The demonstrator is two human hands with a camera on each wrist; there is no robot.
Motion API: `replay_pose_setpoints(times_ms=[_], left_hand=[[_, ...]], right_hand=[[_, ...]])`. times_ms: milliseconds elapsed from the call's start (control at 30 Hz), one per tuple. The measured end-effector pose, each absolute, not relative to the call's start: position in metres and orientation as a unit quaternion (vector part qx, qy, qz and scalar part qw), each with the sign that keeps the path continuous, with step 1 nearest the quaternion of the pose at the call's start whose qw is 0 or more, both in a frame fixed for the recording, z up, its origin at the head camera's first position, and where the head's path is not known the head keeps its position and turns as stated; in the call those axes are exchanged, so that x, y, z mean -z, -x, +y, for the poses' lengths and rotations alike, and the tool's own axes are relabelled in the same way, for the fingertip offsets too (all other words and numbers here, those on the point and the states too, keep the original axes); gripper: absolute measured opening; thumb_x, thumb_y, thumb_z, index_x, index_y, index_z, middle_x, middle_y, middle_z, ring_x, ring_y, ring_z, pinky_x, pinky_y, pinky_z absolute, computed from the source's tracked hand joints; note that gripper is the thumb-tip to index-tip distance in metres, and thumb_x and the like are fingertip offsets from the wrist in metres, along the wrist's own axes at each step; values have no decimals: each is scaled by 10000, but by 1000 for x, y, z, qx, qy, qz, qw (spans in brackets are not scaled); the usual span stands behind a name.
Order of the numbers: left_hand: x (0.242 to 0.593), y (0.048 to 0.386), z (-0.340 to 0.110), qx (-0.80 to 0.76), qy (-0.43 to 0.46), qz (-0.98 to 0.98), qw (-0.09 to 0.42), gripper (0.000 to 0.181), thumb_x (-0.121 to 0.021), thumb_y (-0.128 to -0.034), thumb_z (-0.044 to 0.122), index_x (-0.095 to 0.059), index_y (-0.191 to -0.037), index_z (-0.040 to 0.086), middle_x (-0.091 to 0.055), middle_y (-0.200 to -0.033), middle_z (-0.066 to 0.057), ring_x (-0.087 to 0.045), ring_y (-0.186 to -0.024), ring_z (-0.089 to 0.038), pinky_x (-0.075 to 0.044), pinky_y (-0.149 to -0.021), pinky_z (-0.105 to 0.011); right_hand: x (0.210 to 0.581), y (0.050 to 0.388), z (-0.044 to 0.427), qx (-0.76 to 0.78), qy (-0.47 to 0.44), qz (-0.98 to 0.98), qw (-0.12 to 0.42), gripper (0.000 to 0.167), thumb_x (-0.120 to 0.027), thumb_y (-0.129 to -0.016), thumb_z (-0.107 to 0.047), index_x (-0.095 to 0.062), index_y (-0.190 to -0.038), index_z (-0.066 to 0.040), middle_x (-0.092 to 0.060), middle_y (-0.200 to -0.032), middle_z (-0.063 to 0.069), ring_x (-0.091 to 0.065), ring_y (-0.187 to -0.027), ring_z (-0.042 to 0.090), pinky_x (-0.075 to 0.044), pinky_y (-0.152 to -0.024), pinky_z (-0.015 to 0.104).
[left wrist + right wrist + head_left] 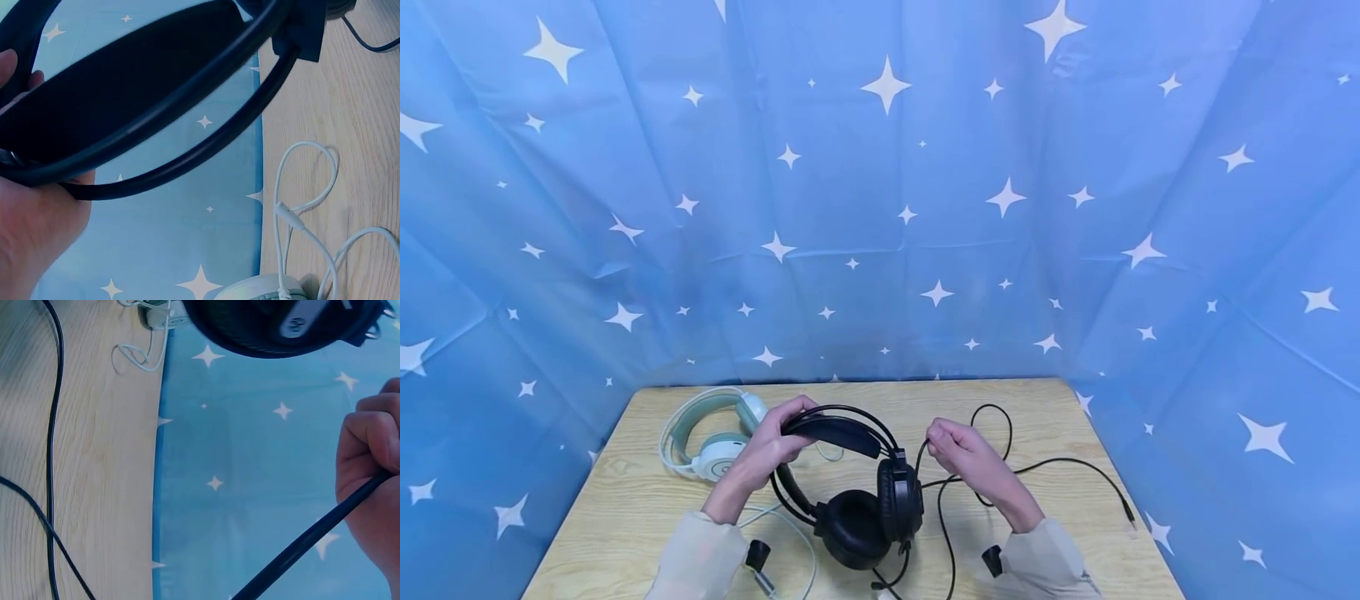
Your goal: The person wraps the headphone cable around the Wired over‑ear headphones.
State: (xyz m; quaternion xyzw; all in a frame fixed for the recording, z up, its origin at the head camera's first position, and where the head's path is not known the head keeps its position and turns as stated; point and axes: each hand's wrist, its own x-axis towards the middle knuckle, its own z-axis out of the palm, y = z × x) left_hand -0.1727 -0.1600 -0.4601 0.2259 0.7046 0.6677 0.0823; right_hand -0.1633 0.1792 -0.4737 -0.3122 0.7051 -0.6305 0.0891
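Black over-ear headphones (901,500) are held up above the table, tilted, with both ear cups hanging low. My left hand (769,450) grips their headband at the upper left; in the left wrist view the hand (40,219) wraps round the band (187,103). To the right of the ear cups, my right hand (966,458) pinches the black cable (922,454). The right wrist view shows the curled fingers of that hand (375,444) closed round the cable (300,547), with an ear cup (269,331) above.
White and mint headphones (718,454) lie at the table's back left, their white cable (808,546) running toward the front. Loose black cable (1060,460) loops over the right side of the wooden table (640,508). A blue star-patterned curtain (850,200) hangs behind.
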Motion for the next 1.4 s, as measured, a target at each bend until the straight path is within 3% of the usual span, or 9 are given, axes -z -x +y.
replay_pose_setpoints(times_ms=[133,300,533,633,833,1100,1267,1400], left_hand=[[459,173,-161,-673,-242,693,86,198,-586,-928,-31,-602,-1124,-44,-491,-755,22,-320,-491,-99,-274,-459,-215],[458,172,-159,-668,-249,695,91,230,-583,-905,-50,-598,-1135,-49,-527,-815,-3,-337,-509,-92,-286,-465,-207],[460,173,-157,-696,-280,654,99,266,-551,-864,-100,-589,-1116,-25,-536,-822,31,-306,-497,-119,-229,-440,-252],[462,174,-158,-719,-306,616,101,340,-510,-842,-135,-603,-1125,29,-527,-799,54,-257,-476,-178,-194,-425,-300],[468,173,-160,-747,-325,572,91,418,-467,-853,-142,-626,-1160,94,-454,-711,74,-212,-462,-234,-160,-425,-332],[475,173,-155,-809,-309,493,83,457,-437,-842,-129,-635,-1158,136,-380,-636,24,-207,-466,-167,-120,-447,-323],[477,173,-153,-854,-307,411,87,485,-348,-864,-151,-610,-1175,114,-293,-623,-18,-152,-477,-169,-87,-457,-286],[478,172,-149,-868,-294,391,87,485,-321,-864,-154,-610,-1154,106,-284,-618,-7,-149,-478,-159,-95,-462,-270]], right_hand=[[475,166,174,615,303,723,90,286,-389,-1122,-89,-515,-887,14,-324,-648,-56,-290,-528,74,-276,-476,286],[476,171,168,586,288,753,78,233,-461,-1108,-124,-620,-945,-75,-348,-631,-55,-325,-524,60,-337,-508,262],[481,176,160,551,279,786,29,212,-527,-1075,-85,-673,-937,-155,-528,-813,-64,-459,-694,84,-479,-730,289],[485,178,160,552,286,782,32,222,-542,-1064,-70,-681,-915,-155,-523,-767,-71,-443,-637,69,-451,-634,275],[486,180,159,558,279,776,94,219,-545,-1083,-195,-672,-915,-137,-380,-594,-114,-342,-481,26,-312,-458,213],[489,179,164,593,259,746,156,275,-461,-1116,-233,-635,-1009,-48,-399,-662,-62,-350,-510,55,-331,-475,224],[499,176,172,597,231,746,185,288,-474,-1113,-258,-663,-1090,-42,-541,-774,-19,-493,-568,63,-441,-493,246],[509,177,175,605,250,735,174,231,-519,-1093,-201,-678,-1045,-40,-603,-859,-16,-551,-667,70,-482,-564,243]])
